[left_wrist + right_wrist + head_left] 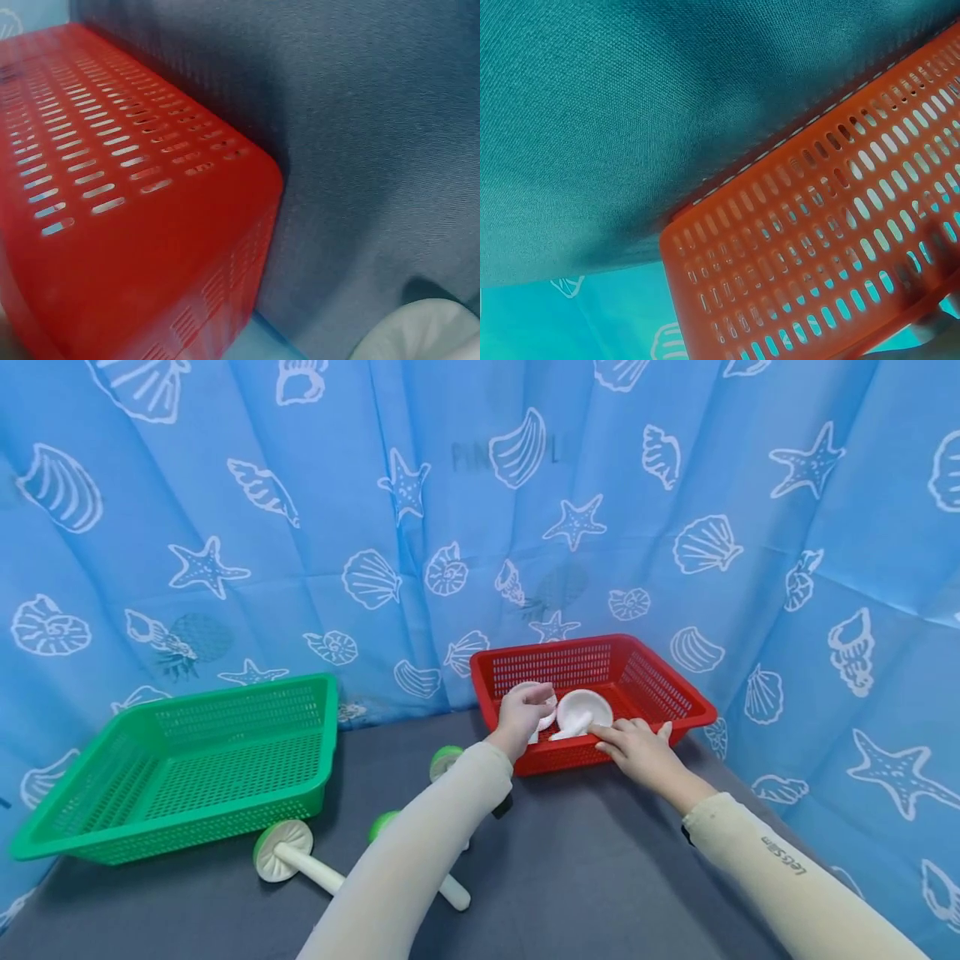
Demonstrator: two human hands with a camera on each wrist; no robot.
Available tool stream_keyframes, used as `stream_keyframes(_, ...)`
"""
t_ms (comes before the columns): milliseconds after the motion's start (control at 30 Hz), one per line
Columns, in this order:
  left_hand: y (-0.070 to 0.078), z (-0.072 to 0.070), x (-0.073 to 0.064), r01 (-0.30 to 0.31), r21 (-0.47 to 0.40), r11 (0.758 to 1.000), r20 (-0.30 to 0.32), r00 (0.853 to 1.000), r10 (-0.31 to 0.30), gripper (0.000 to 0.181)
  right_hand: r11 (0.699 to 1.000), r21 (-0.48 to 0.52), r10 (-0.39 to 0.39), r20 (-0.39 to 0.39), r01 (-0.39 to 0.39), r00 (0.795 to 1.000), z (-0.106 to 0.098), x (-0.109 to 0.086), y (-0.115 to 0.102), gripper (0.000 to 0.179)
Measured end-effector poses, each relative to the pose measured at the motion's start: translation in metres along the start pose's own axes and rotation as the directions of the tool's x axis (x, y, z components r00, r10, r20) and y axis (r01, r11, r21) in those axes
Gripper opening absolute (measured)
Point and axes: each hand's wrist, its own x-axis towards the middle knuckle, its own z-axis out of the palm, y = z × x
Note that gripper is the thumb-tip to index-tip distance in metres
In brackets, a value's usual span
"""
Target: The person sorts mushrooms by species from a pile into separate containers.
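Observation:
In the head view, two white toy mushrooms lie in the left part of the red basket (551, 767). My left hand (519, 720) reaches over the basket's left front rim, its fingers extended beside the left mushroom (545, 720), which it partly covers. No grip on it shows. The other mushroom (583, 703) lies with its pale underside up and its stem towards me. My right hand (639, 750) rests at the front rim with fingers spread, the fingertips near that stem. Contact with the stem is unclear. Both wrist views show mainly the red basket's walls (142, 247) (780, 240).
A green basket (217, 827) stands at the left. Between the baskets, on the dark cloth (570, 868), lie green-capped toy mushrooms (283, 852) with white stems, partly hidden by my left arm. A blue shell-patterned curtain (450, 510) hangs close behind both baskets.

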Motion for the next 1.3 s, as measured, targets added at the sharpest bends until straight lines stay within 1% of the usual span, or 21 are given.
stream_keyframes(133,0.001,-0.01,-0.007,0.018,-0.029,0.999,0.023,1.0,-0.017,0.035,1.0,-0.002,-0.02,-0.025,0.02,0.999,0.0,0.0,-0.001,0.042)
stream_keyframes(233,0.005,-0.022,-0.015,0.013,-0.056,0.998,0.045,0.999,-0.011,0.037,0.999,-0.004,-0.038,-0.035,0.038,0.999,-0.001,0.0,-0.002,0.039)
stream_keyframes(333,0.01,-0.037,-0.026,0.035,-0.065,0.997,0.063,0.998,-0.03,0.038,1.0,0.004,-0.03,-0.015,0.03,0.999,-0.001,-0.001,-0.002,0.042)
stream_keyframes(433,0.014,-0.054,-0.037,0.07,-0.073,0.995,0.058,0.996,-0.066,0.039,1.0,0.014,-0.017,0.005,0.017,1.0,0.0,-0.003,-0.002,0.045)
stream_keyframes(567,0.017,-0.075,-0.051,0.092,-0.09,0.992,0.052,0.995,-0.087,0.044,1.0,0.025,-0.016,0.004,0.016,1.0,0.001,-0.005,0.0,0.046)
stream_keyframes(700,0.02,-0.096,-0.064,0.088,-0.098,0.991,0.038,0.996,-0.084,0.046,0.999,0.027,-0.024,0.01,0.024,1.0,0.001,-0.005,0.004,0.046)
stream_keyframes(867,0.02,-0.122,-0.082,0.051,-0.084,0.995,0.03,0.998,-0.049,0.044,0.998,0.04,-0.053,0.004,0.052,0.999,0.001,-0.004,0.006,0.046)
stream_keyframes(933,0.021,-0.133,-0.089,0.044,-0.074,0.996,0.027,0.999,-0.042,0.044,0.996,0.067,-0.066,0.002,0.066,0.998,0.0,-0.004,0.006,0.047)
stream_keyframes(1000,0.022,-0.146,-0.096,0.045,-0.068,0.997,0.019,0.999,-0.043,0.044,0.991,0.119,-0.068,0.003,0.068,0.998,-0.001,-0.004,0.006,0.049)
stream_keyframes(1067,0.022,-0.158,-0.102,0.05,-0.062,0.997,0.006,0.999,-0.049,0.044,0.982,0.177,-0.06,0.007,0.057,0.998,-0.003,-0.005,0.005,0.051)
stream_keyframes(1133,0.023,-0.169,-0.108,0.051,-0.05,0.997,0.0,0.999,-0.051,0.044,0.972,0.23,-0.044,-0.005,0.044,0.999,-0.005,-0.006,0.004,0.052)
stream_keyframes(1233,0.027,-0.186,-0.117,0.047,-0.03,0.998,0.002,0.999,-0.047,0.046,0.963,0.261,-0.048,-0.063,0.063,0.997,-0.008,-0.005,0.002,0.049)
stream_keyframes(1300,0.03,-0.196,-0.122,0.032,-0.013,0.999,0.003,0.999,-0.032,0.047,0.956,0.277,-0.064,-0.114,0.093,0.991,-0.011,-0.003,-0.001,0.046)
